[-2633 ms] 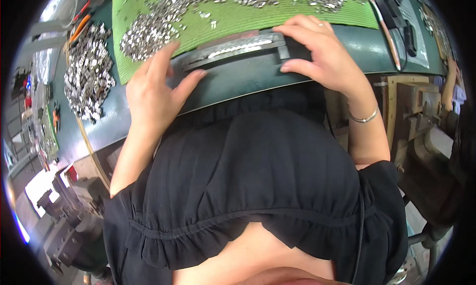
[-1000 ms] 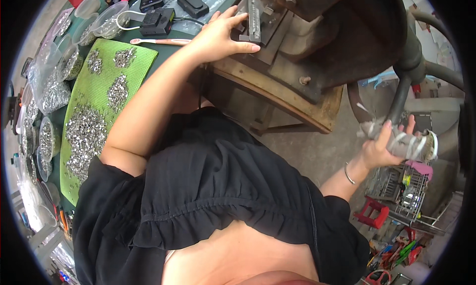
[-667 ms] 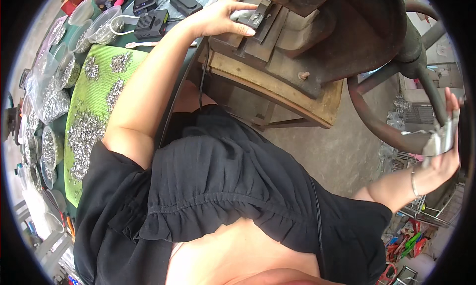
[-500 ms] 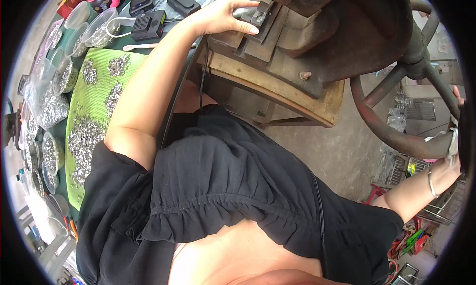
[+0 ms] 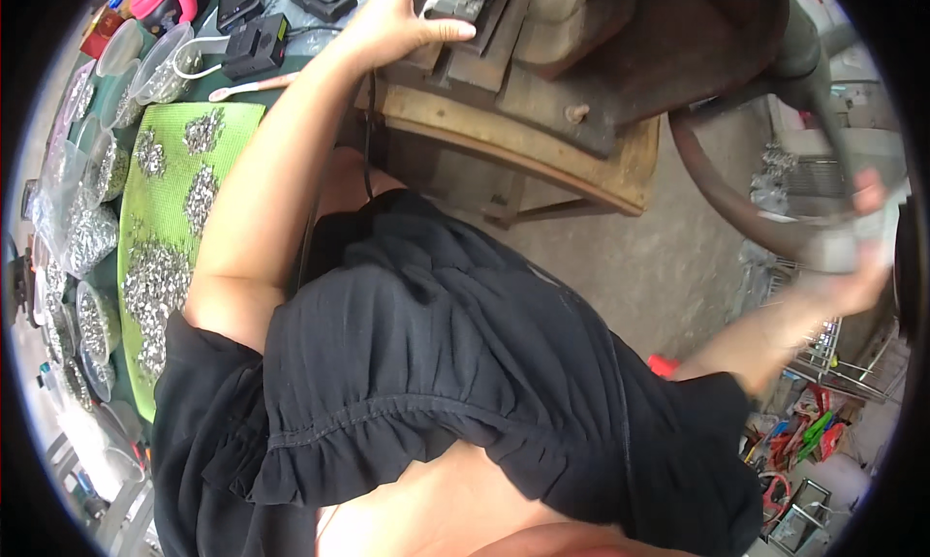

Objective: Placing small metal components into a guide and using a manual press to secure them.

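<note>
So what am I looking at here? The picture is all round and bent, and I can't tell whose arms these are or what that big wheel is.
There is one picture, from a wide fisheye camera on a person's head that looks down, so straight edges bend and the black top fills the middle. Both arms are that person's own. The left hand rests on metal blocks on a heavy old press, which sits on a wooden base. The right hand reaches out to the side and grips the rim of the large wheel; it is blurred. On the left, a green mat holds heaps of small silvery metal parts, with clear tubs and bags of more beside it. Dark boxes and a pink thing lie at the top.
</note>
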Motion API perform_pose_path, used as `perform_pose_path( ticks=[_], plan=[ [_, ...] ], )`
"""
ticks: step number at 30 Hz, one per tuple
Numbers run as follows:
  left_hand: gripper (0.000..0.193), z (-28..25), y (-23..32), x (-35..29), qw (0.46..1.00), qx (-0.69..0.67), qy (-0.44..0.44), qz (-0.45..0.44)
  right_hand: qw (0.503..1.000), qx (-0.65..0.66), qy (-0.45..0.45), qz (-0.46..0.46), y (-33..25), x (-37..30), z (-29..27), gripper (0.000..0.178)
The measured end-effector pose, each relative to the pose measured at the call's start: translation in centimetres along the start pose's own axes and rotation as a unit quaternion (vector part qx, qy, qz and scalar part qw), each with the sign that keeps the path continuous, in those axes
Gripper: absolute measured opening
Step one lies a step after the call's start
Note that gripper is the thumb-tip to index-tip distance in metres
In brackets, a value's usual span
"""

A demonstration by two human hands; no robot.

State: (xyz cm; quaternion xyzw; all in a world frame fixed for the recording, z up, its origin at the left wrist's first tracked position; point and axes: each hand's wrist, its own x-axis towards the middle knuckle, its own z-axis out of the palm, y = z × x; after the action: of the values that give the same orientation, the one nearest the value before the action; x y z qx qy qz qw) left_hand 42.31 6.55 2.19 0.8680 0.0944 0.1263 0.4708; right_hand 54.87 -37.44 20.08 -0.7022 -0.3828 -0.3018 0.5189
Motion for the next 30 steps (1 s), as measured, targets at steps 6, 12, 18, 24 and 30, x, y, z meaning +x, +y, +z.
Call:
perform_pose_path(
  ticks=[6,12,18,24,30],
  plan=[
    [0.108,0.8,-2.9,0.6,0.994,0.049,0.082,0.044,0.985,0.106,-0.098,0.095,-1.0,1.1,-3.0,0.058],
    [0.108,0.7,-1.2,-0.9,0.997,0.045,0.065,0.017,0.999,0.051,0.017,0.007,-2.1,-1.3,0.3,0.057],
    [0.103,1.2,-3.8,-0.3,0.993,0.030,0.104,0.052,0.989,0.109,-0.039,0.089,-1.6,-0.4,-0.3,0.051],
    [0.096,1.1,-1.3,0.1,0.994,0.051,0.090,0.042,0.981,0.105,-0.044,0.158,-4.2,9.3,-1.7,0.045],
    [0.102,2.8,-0.3,-2.2,0.953,0.208,0.216,0.035,0.991,0.071,0.023,-0.112,2.4,-5.4,1.5,0.059]
  ],
)
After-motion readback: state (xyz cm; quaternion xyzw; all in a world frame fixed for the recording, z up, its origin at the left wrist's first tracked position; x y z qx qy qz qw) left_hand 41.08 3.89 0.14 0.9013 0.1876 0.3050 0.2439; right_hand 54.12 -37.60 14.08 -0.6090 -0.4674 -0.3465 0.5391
